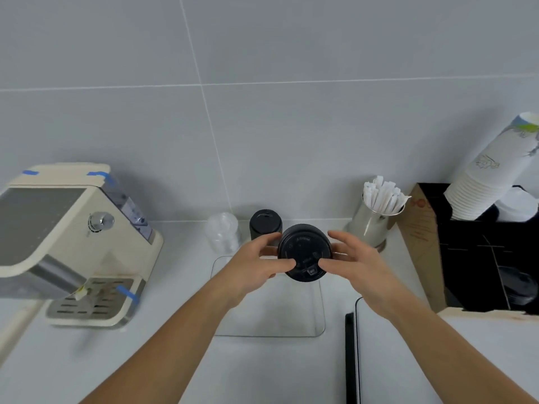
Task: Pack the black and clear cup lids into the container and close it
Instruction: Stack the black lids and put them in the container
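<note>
Both hands, left (pixel 256 259) & right (pixel 354 258), pinch black lid stack (pixel 304 252) btwn fingertips. Clear container (pixel 319 310) sits directly below/nearer; stack axis approx vertical.

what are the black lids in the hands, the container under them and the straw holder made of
Black lids: likely matte plastic, with moulded sip-hole detail. Container: clear, glossy plastic or possibly glass; counter shows through. Straw holder: probably brushed metal, with a silvery sheen.

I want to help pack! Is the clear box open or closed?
Open. The clear plastic container has no cover on it, and both hands hold a stack of black lids above it.
</note>
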Action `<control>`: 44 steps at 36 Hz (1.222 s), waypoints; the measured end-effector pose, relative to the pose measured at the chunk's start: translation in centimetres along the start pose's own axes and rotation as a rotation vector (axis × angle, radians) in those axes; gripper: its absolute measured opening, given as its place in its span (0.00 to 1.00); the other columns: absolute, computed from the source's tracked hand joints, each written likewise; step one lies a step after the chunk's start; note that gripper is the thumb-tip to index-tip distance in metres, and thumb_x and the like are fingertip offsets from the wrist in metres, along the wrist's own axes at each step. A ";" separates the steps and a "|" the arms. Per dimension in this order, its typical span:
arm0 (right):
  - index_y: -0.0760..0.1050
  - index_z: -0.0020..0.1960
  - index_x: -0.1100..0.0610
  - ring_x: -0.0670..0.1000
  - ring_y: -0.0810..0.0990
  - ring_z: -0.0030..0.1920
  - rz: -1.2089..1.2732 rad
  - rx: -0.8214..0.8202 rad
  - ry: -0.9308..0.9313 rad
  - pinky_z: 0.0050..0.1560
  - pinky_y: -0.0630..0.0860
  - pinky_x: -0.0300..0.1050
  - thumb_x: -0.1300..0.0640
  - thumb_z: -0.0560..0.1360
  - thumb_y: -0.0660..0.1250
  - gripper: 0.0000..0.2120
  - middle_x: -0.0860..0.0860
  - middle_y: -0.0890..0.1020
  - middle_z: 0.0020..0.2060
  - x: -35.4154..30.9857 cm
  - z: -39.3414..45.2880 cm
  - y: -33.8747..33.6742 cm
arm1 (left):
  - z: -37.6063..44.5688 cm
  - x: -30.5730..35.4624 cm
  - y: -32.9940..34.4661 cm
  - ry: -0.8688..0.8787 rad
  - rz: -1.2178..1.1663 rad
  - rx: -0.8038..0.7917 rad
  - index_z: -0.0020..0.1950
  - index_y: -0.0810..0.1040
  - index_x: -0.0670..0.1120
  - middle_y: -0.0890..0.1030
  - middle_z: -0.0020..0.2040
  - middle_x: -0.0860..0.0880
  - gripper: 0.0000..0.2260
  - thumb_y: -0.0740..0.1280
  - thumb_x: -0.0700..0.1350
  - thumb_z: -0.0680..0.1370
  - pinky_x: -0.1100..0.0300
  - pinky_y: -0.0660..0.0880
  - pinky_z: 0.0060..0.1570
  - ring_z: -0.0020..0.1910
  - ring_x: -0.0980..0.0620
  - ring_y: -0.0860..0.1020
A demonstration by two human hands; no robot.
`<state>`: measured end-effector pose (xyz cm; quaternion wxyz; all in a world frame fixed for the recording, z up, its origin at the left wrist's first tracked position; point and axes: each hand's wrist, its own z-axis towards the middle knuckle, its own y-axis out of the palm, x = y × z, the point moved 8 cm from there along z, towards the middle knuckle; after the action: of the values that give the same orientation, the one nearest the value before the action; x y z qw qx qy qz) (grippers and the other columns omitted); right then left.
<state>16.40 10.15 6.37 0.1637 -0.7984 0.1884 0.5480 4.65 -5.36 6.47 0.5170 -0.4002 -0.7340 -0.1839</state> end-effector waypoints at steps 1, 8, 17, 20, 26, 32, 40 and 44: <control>0.70 0.70 0.50 0.47 0.80 0.60 -0.021 -0.009 0.000 0.53 0.73 0.42 0.58 0.63 0.79 0.38 0.50 0.82 0.58 0.1 -0.1 0.1 | -0.2 0.0 0.0 0.010 0.003 -0.005 0.69 0.74 0.55 0.81 0.60 0.52 0.26 0.74 0.42 0.72 0.57 0.77 0.59 0.59 0.58 0.78; 0.65 0.75 0.52 0.49 0.78 0.63 -0.247 -0.026 -0.033 0.67 0.73 0.50 0.64 0.66 0.79 0.41 0.44 0.78 0.59 0.7 -1.2 1.1 | -1.6 -1.7 -0.2 -0.004 0.030 -0.046 0.69 0.71 0.61 0.79 0.62 0.56 0.31 0.76 0.41 0.69 0.57 0.77 0.53 0.58 0.54 0.80; 0.68 0.71 0.47 0.45 0.74 0.63 -0.528 -0.056 -0.141 0.62 0.71 0.38 0.61 0.65 0.78 0.38 0.45 0.75 0.63 1.3 -1.2 2.3 | -1.6 -4.4 0.7 -0.074 -0.120 -0.069 0.70 0.71 0.57 0.80 0.64 0.50 0.32 0.77 0.51 0.68 0.52 0.78 0.62 0.61 0.50 0.80; 0.68 0.69 0.46 0.45 0.73 0.62 -0.609 -0.056 -0.173 0.62 0.70 0.36 0.60 0.65 0.78 0.36 0.44 0.74 0.61 1.7 -1.2 2.8 | -1.4 -5.2 0.9 -0.129 -0.184 -0.043 0.66 0.73 0.56 0.84 0.59 0.48 0.20 0.72 0.51 0.75 0.52 0.79 0.60 0.56 0.48 0.83; 0.68 0.67 0.44 0.45 0.74 0.60 -0.729 -0.071 -0.258 0.63 0.71 0.39 0.60 0.66 0.77 0.34 0.43 0.73 0.58 2.9 -1.4 3.7 | -0.5 -7.5 0.8 -0.221 -0.166 0.028 0.60 0.76 0.53 0.84 0.54 0.47 0.13 0.70 0.52 0.77 0.52 0.80 0.57 0.52 0.47 0.85; 0.66 0.71 0.46 0.46 0.74 0.60 -0.821 -0.085 -0.267 0.65 0.73 0.44 0.57 0.68 0.75 0.35 0.44 0.73 0.62 4.8 -1.1 4.2 | 0.2 -9.3 1.2 -0.271 -0.200 0.034 0.60 0.75 0.49 0.83 0.55 0.44 0.14 0.71 0.49 0.77 0.56 0.81 0.52 0.53 0.46 0.84; 0.64 0.72 0.47 0.48 0.75 0.60 -0.932 -0.141 -0.277 0.61 0.75 0.45 0.56 0.70 0.72 0.33 0.45 0.71 0.64 6.8 -1.0 4.7 | 1.1 -11.8 2.0 -0.333 -0.216 0.027 0.60 0.78 0.44 0.84 0.56 0.43 0.16 0.71 0.49 0.76 0.52 0.80 0.57 0.54 0.46 0.84; 0.62 0.74 0.47 0.48 0.75 0.60 -0.964 -0.164 -0.264 0.60 0.75 0.43 0.55 0.72 0.72 0.34 0.45 0.71 0.65 7.4 -1.0 4.9 | 1.2 -12.4 2.2 -0.347 -0.221 0.028 0.61 0.77 0.43 0.83 0.55 0.43 0.16 0.71 0.48 0.76 0.54 0.82 0.53 0.53 0.46 0.84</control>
<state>17.33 4.48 -0.47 0.3575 -0.7286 -0.2675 0.5194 7.40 -8.11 -5.58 0.3651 -0.3357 -0.8539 -0.1574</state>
